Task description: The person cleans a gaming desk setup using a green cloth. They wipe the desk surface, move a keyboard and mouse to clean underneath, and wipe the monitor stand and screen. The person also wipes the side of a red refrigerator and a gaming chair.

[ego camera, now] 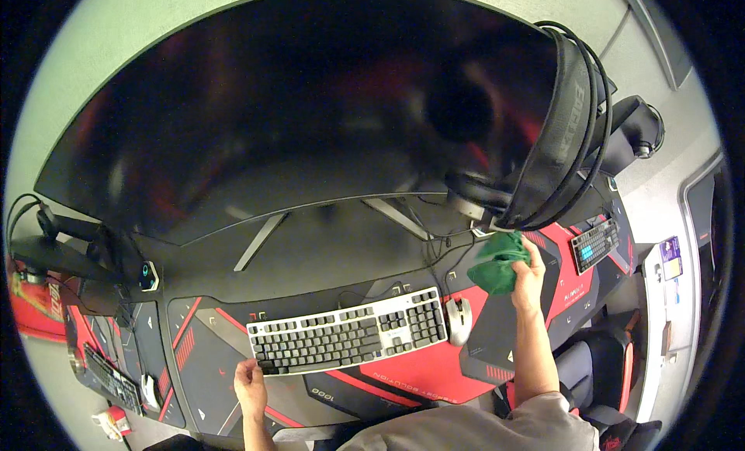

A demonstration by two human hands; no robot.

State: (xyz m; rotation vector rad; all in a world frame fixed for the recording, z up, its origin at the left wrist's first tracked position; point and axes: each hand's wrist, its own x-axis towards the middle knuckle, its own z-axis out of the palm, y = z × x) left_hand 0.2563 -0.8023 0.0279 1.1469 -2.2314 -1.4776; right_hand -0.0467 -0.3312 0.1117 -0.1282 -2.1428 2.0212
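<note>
A bunched green cloth (499, 263) is gripped in my right hand (528, 271), held up over the right part of the desk. Just above it hangs a black over-ear headset (553, 131) at the right edge of a large curved monitor (291, 101). My left hand (251, 383) is at the lower left corner of a white keyboard with dark keys (349, 334). Its fingers look curled by that corner; whether they grip or merely touch it cannot be told. Beside the keyboard's right end lies a white mouse (459, 322).
A black, grey and red desk mat (419, 372) covers the desk. The monitor's stand legs (261, 241) and cables stand behind the keyboard. Neighbouring stations hold a keyboard (595, 245) on the right and another keyboard (110, 375) on the left. A gaming chair (588, 369) stands at the lower right.
</note>
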